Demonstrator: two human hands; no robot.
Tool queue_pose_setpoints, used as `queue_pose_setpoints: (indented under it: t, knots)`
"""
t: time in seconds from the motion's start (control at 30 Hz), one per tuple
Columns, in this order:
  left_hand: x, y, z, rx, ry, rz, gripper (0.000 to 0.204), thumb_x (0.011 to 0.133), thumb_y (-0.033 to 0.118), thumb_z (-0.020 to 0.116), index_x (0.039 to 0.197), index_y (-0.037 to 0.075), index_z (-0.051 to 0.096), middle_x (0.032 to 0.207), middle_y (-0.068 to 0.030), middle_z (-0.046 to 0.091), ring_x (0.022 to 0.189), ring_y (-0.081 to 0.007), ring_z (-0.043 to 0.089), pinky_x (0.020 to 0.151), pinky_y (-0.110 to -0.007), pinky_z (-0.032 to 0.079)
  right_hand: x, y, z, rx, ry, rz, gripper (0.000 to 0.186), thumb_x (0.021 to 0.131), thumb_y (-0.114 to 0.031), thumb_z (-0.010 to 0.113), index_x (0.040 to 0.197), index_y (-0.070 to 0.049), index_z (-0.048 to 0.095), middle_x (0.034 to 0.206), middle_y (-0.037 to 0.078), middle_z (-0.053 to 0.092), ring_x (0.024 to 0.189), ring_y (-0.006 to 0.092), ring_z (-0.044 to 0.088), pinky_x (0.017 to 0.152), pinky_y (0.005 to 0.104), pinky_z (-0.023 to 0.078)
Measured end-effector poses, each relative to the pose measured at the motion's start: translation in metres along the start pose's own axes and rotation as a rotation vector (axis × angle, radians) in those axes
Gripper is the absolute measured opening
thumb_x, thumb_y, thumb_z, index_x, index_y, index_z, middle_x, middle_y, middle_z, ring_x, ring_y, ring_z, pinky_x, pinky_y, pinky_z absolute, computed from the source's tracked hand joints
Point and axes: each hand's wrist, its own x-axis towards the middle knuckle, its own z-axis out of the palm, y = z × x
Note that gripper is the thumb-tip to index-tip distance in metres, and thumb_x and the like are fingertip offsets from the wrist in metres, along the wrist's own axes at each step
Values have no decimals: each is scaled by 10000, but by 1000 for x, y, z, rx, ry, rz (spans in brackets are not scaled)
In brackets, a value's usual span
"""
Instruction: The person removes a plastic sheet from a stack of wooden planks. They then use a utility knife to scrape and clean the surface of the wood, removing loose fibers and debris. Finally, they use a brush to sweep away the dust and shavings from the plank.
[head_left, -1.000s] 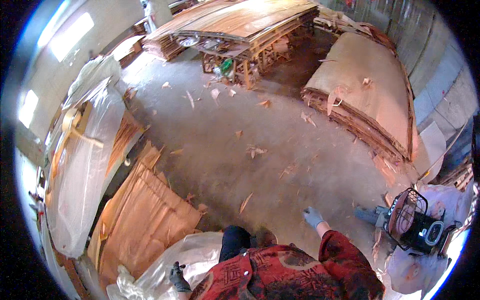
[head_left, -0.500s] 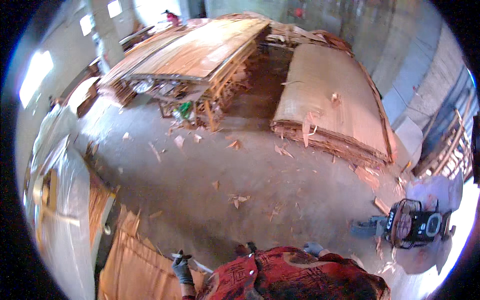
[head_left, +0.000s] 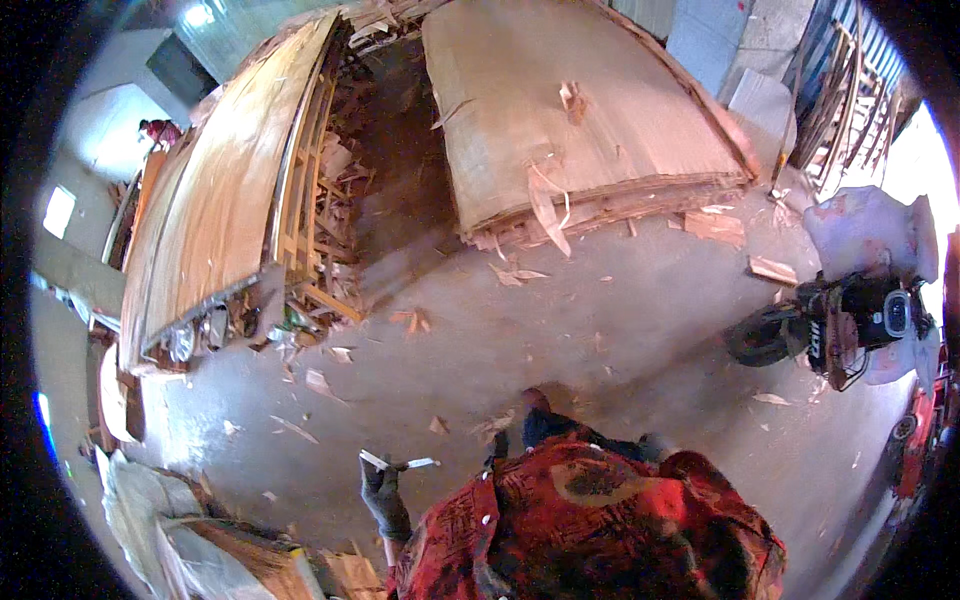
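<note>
Before the wood stack (head_left: 610, 130), your left hand (head_left: 384, 498) grips a white strip (head_left: 424, 463), seemingly carrying; hold steady. Right hand (head_left: 652, 446)'s grip unclear.

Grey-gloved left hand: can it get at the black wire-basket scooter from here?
Likely no: the left hand sits across the red patterned jacket from the scooter, with grey concrete floor also between.

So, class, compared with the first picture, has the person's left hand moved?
Yes: the left hand has moved forward, now appearing closer to the large wood stack ahead.
</note>
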Motion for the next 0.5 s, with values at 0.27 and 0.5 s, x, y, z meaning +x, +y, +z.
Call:
queue_pose_setpoints:
  t: [0.27, 0.5]
  knots:
    - [158, 21, -22, -54, 117, -32, 574, 866, -26, 488, 1396, 12, 271, 1242, -173, 505, 1008, -241, 572, 915, -340, 402, 156, -152, -353, 307, 674, 412, 289, 844, -292, 488, 991, -76, 610, 913, 176, 641, 802, 311, 636, 666, 389, 492]
    - [365, 56, 26, 81, -117, 16, 590, 883, -5, 432, 1423, 29, 197, 941, -132, 631, 848, -167, 576, 836, -281, 420, 254, -287, -549, 466, 755, 92, 245, 819, -264, 541, 979, -92, 610, 960, 139, 637, 822, 264, 623, 731, 361, 489]
